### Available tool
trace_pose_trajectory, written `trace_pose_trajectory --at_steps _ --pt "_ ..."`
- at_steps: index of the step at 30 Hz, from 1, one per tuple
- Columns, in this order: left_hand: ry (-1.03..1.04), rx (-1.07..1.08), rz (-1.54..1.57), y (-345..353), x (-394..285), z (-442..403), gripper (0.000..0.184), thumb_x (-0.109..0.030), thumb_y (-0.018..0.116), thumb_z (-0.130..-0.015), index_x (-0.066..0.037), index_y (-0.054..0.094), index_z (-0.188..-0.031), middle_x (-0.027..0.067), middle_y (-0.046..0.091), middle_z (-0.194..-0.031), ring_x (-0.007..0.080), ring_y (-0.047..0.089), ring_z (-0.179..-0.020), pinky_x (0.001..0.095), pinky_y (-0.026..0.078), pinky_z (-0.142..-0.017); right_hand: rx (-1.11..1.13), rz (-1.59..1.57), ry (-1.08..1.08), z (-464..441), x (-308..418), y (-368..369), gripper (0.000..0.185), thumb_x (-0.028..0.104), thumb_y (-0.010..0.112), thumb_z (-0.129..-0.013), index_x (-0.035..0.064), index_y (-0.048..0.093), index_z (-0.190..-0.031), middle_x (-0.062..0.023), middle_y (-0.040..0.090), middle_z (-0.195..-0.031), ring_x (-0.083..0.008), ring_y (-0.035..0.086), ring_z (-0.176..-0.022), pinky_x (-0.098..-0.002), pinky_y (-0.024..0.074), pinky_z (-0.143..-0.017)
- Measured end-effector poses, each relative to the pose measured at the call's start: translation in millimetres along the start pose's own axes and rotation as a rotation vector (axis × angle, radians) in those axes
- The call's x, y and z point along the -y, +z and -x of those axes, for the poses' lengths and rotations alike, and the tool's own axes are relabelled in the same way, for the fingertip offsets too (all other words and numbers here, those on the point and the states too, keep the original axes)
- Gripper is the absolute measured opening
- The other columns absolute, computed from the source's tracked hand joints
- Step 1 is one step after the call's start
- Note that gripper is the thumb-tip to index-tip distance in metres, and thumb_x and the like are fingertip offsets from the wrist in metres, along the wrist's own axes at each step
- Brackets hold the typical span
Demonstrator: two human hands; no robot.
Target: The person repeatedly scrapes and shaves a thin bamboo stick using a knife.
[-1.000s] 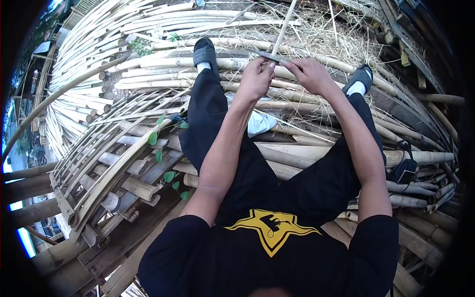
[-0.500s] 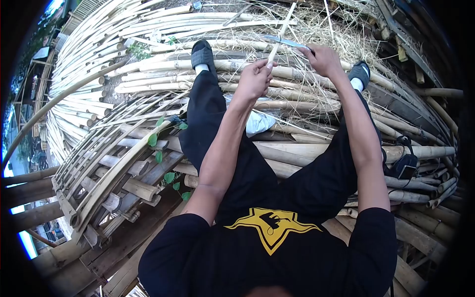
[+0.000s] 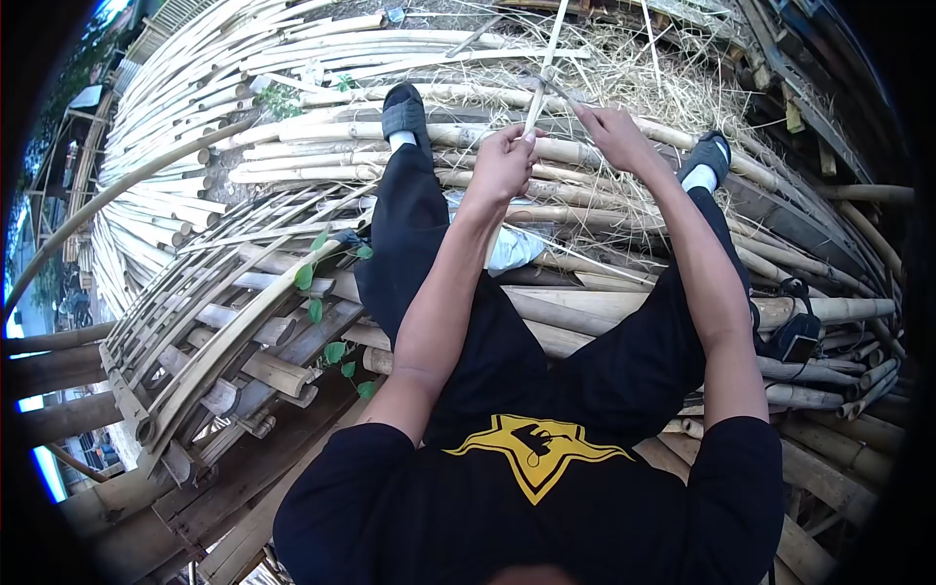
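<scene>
My left hand point(image 3: 506, 163) is closed around a pale, narrow bamboo strip point(image 3: 549, 54), which points up and away from me. Part of the strip shows below the hand too, near my thigh. My right hand point(image 3: 614, 136) grips a knife point(image 3: 558, 91), its handle hidden in the fingers. The thin dark blade lies across the strip, a short way beyond my left hand. Whether the edge is biting into the bamboo cannot be made out.
Bamboo poles point(image 3: 575, 151) lie under my feet, with pale shavings point(image 3: 634, 73) heaped beyond. A slatted bamboo panel point(image 3: 263, 322) is at the left, beside more stacked poles point(image 3: 175, 166). A white plastic bag point(image 3: 515, 250) lies between my legs; a small black device point(image 3: 795, 336) sits at right.
The knife has turned so that its blade looks narrow and dark rather than bright. My right hand has come slightly lower and left; the strip now stands more upright.
</scene>
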State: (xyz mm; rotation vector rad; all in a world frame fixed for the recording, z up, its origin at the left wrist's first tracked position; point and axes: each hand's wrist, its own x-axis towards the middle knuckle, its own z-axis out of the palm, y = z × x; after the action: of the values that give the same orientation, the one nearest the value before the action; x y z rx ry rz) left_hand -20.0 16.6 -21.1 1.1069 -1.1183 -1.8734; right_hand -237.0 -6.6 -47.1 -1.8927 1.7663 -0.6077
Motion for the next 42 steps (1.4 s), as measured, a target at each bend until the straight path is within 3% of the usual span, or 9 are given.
trace_pose_trajectory --at_steps 4,6,10,16,19,23,26,35,42 --pt "0.002 -0.011 0.016 -1.9 -0.5 -1.0 0.02 -0.013 0.045 -0.098 -0.001 0.054 -0.111 -0.0057 0.038 -0.06 0.0009 0.027 -0.041 0.0195 0.019 -0.037 0.139 0.088 -0.029 19.8 41.1 -1.4 0.056 0.05 0.037 -0.096 0.0014 0.062 -0.083 -0.0237 0.061 -0.077 -0.0402 0.058 -0.073 -0.0479 0.0439 -0.069" --pt "0.003 -0.006 0.006 -2.4 1.1 0.5 0.02 -0.014 0.045 -0.098 0.0 0.054 -0.111 -0.0055 0.038 -0.06 0.0009 0.027 -0.041 0.0196 0.019 -0.037 0.065 0.159 -0.239 23.9 34.2 -1.6 0.052 0.05 0.04 -0.095 0.004 0.063 -0.085 -0.0215 0.062 -0.073 -0.04 0.059 -0.071 -0.0478 0.0455 -0.066" --pt "0.003 0.101 -0.044 6.8 9.5 -4.1 0.02 -0.015 0.045 -0.099 -0.001 0.053 -0.11 -0.0069 0.035 -0.059 0.001 0.026 -0.042 0.0199 0.019 -0.037 -0.238 0.419 -0.12 6.3 -7.5 -27.2 0.052 0.052 0.045 -0.093 0.0057 0.061 -0.075 -0.0186 0.061 -0.063 -0.0364 0.062 -0.063 -0.0476 0.0474 -0.058" --pt "0.03 0.042 0.011 0.9 1.0 -1.8 0.021 -0.015 0.046 -0.098 -0.001 0.052 -0.112 -0.0061 0.039 -0.062 0.0007 0.027 -0.042 0.0198 0.019 -0.037 -0.04 -0.012 -0.012 6.9 13.5 9.9 0.048 0.043 0.043 -0.097 0.0002 0.058 -0.081 -0.0244 0.057 -0.068 -0.0393 0.053 -0.062 -0.0454 0.0394 -0.06" --pt "0.007 -0.049 -0.001 -3.4 -1.9 -4.0 0.017 -0.014 0.046 -0.098 -0.001 0.053 -0.108 -0.0056 0.038 -0.06 0.0009 0.027 -0.042 0.02 0.019 -0.037 0.022 0.099 -0.268 27.6 36.7 18.4 0.045 0.041 0.042 -0.097 0.0017 0.056 -0.081 -0.0234 0.058 -0.07 -0.04 0.057 -0.067 -0.0482 0.0421 -0.062" --pt "-0.001 0.059 -0.045 -1.7 8.0 6.2 0.016 -0.014 0.047 -0.098 -0.002 0.053 -0.106 -0.0062 0.037 -0.059 0.0009 0.027 -0.043 0.0202 0.019 -0.037 -0.111 0.376 -0.094 6.3 -11.9 -21.2 0.047 0.045 0.041 -0.097 0.0016 0.057 -0.083 -0.021 0.059 -0.065 -0.0398 0.06 -0.067 -0.0501 0.0444 -0.061" --pt "-0.009 0.057 -0.019 2.7 6.6 -11.3 0.019 -0.014 0.046 -0.098 -0.001 0.053 -0.11 -0.0068 0.037 -0.059 0.0008 0.027 -0.044 0.0199 0.019 -0.037 -0.162 0.216 -0.003 4.8 -0.1 -9.1 0.051 0.046 0.04 -0.097 0.0006 0.057 -0.082 -0.0215 0.058 -0.065 -0.0406 0.059 -0.067 -0.0485 0.0427 -0.06" --pt "-0.039 0.017 -0.029 -7.7 -9.6 2.6 0.016 -0.017 0.047 -0.099 -0.002 0.052 -0.103 -0.0056 0.039 -0.06 0.001 0.027 -0.041 0.0199 0.02 -0.037 0.014 0.121 -0.303 32.8 35.8 13.2 0.032 0.035 0.042 -0.097 0.0029 0.046 -0.097 -0.0229 0.06 -0.071 -0.0448 0.057 -0.07 -0.0524 0.042 -0.061" --pt "-0.073 0.101 -0.009 -0.9 -4.8 -3.6 0.014 -0.016 0.045 -0.099 -0.003 0.05 -0.1 -0.0058 0.038 -0.059 0.002 0.026 -0.042 0.02 0.019 -0.036 -0.128 0.219 -0.078 6.0 2.9 -2.7 0.039 0.041 0.038 -0.098 0.0043 0.051 -0.091 -0.0235 0.06 -0.072 -0.0446 0.058 -0.072 -0.0534 0.0438 -0.065"
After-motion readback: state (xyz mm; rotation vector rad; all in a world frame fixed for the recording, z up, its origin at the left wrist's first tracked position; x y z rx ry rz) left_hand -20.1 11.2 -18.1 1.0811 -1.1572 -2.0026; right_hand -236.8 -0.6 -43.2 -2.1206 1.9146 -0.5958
